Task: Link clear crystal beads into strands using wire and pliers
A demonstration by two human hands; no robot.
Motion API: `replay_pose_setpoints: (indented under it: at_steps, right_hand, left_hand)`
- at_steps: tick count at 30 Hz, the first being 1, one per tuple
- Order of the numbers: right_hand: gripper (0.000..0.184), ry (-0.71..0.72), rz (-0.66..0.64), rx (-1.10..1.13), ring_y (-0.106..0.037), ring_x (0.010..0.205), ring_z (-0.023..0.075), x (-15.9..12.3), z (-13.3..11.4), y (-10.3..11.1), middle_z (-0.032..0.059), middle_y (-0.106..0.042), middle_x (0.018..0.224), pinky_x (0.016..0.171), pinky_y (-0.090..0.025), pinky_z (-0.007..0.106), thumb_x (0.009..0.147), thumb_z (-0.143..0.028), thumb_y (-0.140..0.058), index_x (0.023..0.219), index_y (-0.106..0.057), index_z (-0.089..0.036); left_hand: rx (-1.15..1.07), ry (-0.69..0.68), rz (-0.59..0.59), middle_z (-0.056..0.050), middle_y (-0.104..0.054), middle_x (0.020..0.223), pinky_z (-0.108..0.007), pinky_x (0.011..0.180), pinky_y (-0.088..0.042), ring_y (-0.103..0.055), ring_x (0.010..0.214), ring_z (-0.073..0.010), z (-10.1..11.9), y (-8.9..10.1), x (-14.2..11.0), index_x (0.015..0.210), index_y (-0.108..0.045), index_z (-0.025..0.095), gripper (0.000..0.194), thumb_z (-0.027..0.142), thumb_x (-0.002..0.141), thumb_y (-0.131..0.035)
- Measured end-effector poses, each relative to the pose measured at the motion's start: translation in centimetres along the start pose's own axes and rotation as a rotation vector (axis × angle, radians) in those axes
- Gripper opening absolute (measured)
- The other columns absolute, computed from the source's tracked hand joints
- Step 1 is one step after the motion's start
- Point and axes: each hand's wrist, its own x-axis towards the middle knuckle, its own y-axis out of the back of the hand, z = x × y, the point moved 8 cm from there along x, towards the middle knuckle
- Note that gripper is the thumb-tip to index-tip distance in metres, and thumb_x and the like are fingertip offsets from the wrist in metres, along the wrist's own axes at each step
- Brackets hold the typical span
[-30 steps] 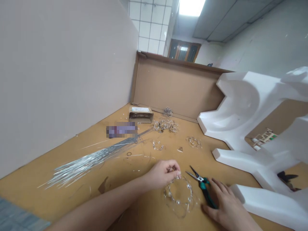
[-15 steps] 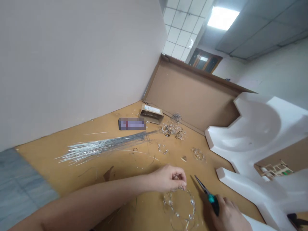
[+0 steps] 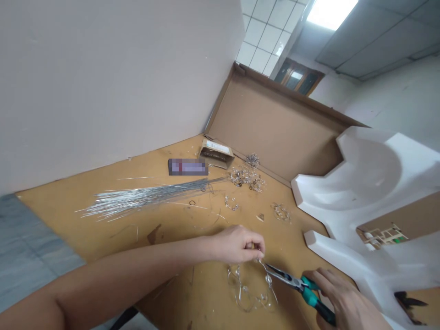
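Observation:
My left hand is closed in a pinch on a looped wire piece strung with clear beads, which hangs below the fingers over the table. My right hand grips long-nose pliers with green and black handles. The handles are spread somewhat, and the jaw tips reach to the wire just under my left fingertips. Whether the jaws close on the wire I cannot tell. Beyond the hands, a bundle of straight silver wires lies on the table, with a pile of small wire pieces at its right end.
A small open cardboard box and a dark flat case sit near the back. Single wire pieces lie farther in. A cardboard panel and white foam border the right; a pale wall rises left.
My right hand has brought the pliers up to the wire by my left fingers, and their handles have spread. The beaded loop has swung and changed shape. The view has shifted slightly.

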Motion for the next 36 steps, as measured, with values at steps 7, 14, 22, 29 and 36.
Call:
replay_pose_setpoints:
  at_steps: [7, 14, 22, 29, 36]
  right_hand:
    - [0.03, 0.0, -0.063, 0.031, -0.061, 0.079, 0.0207, 0.6, -0.9, 0.2, 0.0019, -0.064, 0.084, 0.069, -0.046, 0.03, 0.06, -0.014, -0.048, 0.083, -0.061, -0.028]
    - [0.031, -0.019, -0.098, -0.048, -0.062, 0.076, 0.0192, 0.7, -1.2, 0.2, -0.0007, -0.064, 0.081, 0.063, -0.044, 0.026, 0.059, -0.013, -0.046, 0.082, -0.06, -0.029]
    - [0.03, -0.062, -0.157, -0.033, -0.063, 0.071, 0.0199, 0.5, -1.2, 0.0, -0.0002, -0.064, 0.078, 0.058, -0.042, 0.025, 0.061, -0.014, -0.045, 0.082, -0.059, -0.029]
    - [0.03, -0.092, -0.181, 0.067, -0.061, 0.072, 0.0218, 0.2, -0.7, -0.9, 0.0021, -0.064, 0.079, 0.06, -0.042, 0.028, 0.06, -0.015, -0.045, 0.083, -0.059, -0.027]
    - [0.018, -0.113, -0.209, 0.16, -0.057, 0.058, 0.0171, -0.2, -1.7, -0.9, -0.0005, -0.061, 0.062, 0.053, -0.038, 0.025, 0.061, -0.015, -0.044, 0.067, -0.057, -0.025]
  left_hand:
    - [-0.006, 0.0, -0.029, 0.006, -0.058, 0.059, -0.014, 0.051, -0.032, -0.049, 0.053, -0.0059, -0.1, -0.3, -0.1, 0.082, -0.065, 0.022, 0.012, 0.029, 0.078, -0.056]
    - [0.033, 0.005, -0.042, 0.006, -0.057, 0.058, -0.015, 0.052, -0.032, -0.048, 0.052, -0.0059, 0.2, -0.1, -0.1, 0.081, -0.065, 0.023, 0.011, 0.028, 0.078, -0.055]
    - [0.057, -0.015, -0.03, 0.006, -0.059, 0.059, -0.015, 0.053, -0.033, -0.05, 0.054, -0.0064, 0.1, -0.2, -0.1, 0.083, -0.065, 0.023, 0.013, 0.029, 0.079, -0.055]
    - [0.074, -0.022, -0.034, 0.006, -0.059, 0.059, -0.015, 0.053, -0.033, -0.051, 0.054, -0.0066, 0.1, -0.2, -0.1, 0.084, -0.065, 0.023, 0.014, 0.03, 0.08, -0.054]
    - [0.1, -0.046, -0.021, 0.005, -0.06, 0.061, -0.015, 0.055, -0.034, -0.051, 0.056, -0.0068, 0.2, -0.3, -0.2, 0.083, -0.065, 0.023, 0.014, 0.031, 0.08, -0.054]
